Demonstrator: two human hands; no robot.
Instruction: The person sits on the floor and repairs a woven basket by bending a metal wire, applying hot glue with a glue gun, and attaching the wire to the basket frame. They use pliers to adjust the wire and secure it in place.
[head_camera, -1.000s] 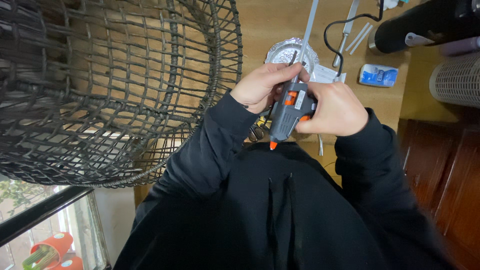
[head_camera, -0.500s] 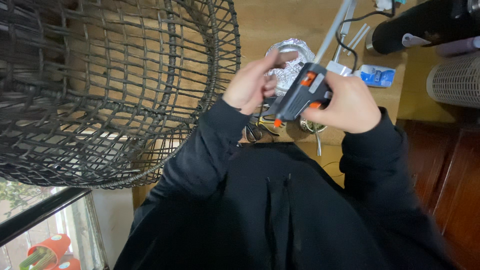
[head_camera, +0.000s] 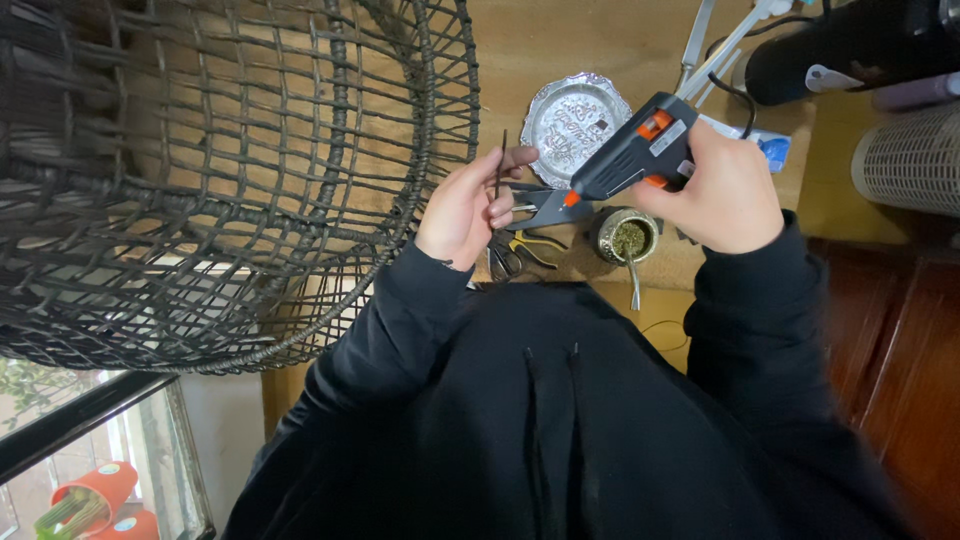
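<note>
Bits around the wooden tabletop (head_camera: 560, 40)

A large dark woven wicker basket (head_camera: 220, 170) fills the space left of the left hand. An embossed silver round tray (head_camera: 575, 115) lies beyond the fingers, yellow-handled pliers (head_camera: 535, 248) sit under them, and a metal cup of green herb (head_camera: 627, 238) stands below the right hand.

Black glue gun (head_camera: 633, 152) with orange trigger and tip; dark woven basket (head_camera: 220, 170) at nine o'clock; embossed silver plate (head_camera: 573, 117) at twelve
</note>
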